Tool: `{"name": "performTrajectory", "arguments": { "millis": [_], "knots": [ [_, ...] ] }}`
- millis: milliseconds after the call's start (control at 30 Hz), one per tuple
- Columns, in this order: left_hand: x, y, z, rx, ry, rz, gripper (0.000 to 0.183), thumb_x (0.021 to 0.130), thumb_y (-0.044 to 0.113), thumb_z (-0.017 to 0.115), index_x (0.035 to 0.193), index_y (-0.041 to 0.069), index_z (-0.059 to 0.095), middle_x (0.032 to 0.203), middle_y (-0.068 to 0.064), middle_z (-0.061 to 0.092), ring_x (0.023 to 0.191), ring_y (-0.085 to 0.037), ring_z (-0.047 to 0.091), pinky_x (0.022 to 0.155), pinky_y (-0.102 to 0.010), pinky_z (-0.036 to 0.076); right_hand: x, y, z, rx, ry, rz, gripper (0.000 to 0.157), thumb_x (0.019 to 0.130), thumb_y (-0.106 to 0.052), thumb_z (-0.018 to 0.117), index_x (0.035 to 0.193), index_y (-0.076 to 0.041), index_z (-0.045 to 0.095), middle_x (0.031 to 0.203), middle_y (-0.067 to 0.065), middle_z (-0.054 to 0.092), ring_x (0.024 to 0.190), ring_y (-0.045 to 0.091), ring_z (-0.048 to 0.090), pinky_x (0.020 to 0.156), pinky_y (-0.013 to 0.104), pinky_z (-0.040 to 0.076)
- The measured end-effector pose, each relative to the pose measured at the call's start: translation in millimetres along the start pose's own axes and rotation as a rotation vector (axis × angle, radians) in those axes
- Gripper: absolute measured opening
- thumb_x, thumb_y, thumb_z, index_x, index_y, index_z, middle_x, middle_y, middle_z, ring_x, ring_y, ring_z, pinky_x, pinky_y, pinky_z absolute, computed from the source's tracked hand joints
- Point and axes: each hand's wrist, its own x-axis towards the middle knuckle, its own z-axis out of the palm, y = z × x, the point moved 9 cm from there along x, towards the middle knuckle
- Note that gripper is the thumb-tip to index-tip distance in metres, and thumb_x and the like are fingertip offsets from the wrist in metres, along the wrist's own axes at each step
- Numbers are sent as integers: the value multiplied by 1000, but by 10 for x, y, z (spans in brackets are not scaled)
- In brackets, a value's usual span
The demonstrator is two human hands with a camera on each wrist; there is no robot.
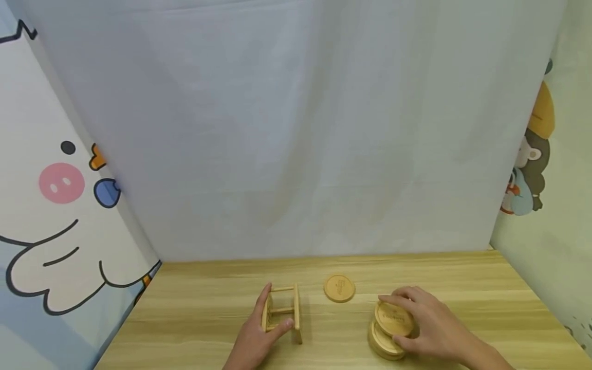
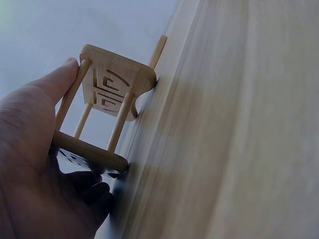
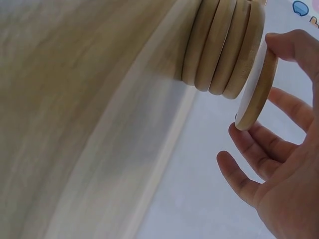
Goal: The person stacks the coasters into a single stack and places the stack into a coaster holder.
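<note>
My left hand (image 1: 252, 339) holds a small wooden coaster holder (image 1: 297, 313) on the table. In the left wrist view, the holder (image 2: 112, 74) has two panels with cut-out patterns joined by round rods, and my thumb lies along one rod. My right hand (image 1: 432, 325) pinches a round wooden coaster (image 1: 394, 318) by its edge over a stack of similar coasters (image 1: 383, 345). Seen from the right wrist, the pinched coaster (image 3: 261, 92) is tilted, a narrow gap apart from the stack (image 3: 212, 55), and its underside is white.
One more round coaster (image 1: 339, 288) with engraved marks lies flat farther back, between the two hands. The wood-grain table (image 1: 208, 288) ends at a pale cloth (image 1: 296, 154) behind. Cartoon-printed curtains (image 1: 46, 128) hang at the sides.
</note>
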Motion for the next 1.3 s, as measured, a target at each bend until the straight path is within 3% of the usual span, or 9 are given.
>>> {"name": "performTrajectory", "arguments": {
  "millis": [633, 933, 1300],
  "knots": [
    [22, 1, 8, -10, -7, -16, 104, 97, 60, 82, 179, 28, 24, 172, -32, 39, 142, -66, 51, 106, -82, 46, -34, -70, 21, -4, -9, -44, 74, 77, -35, 101, 144, -22, 74, 125, -11, 67, 105, 10, 65, 80, 38, 60],
    [19, -6, 14, -8, -15, -25, 104, 98, 60, 81, 179, 29, 24, 173, -30, 38, 142, -67, 51, 105, -83, 46, -86, -46, 59, 44, -42, -9, 71, 80, -33, 100, 144, -22, 74, 126, -11, 67, 107, 10, 64, 80, 37, 59],
    [6, 8, 6, -10, -10, -11, 104, 98, 59, 81, 179, 26, 25, 170, -34, 41, 140, -65, 53, 104, -81, 48, -136, -120, 45, -21, 35, -70, 79, 70, -31, 104, 142, -21, 75, 125, -8, 67, 107, 12, 65, 82, 37, 60]
  ]
}}
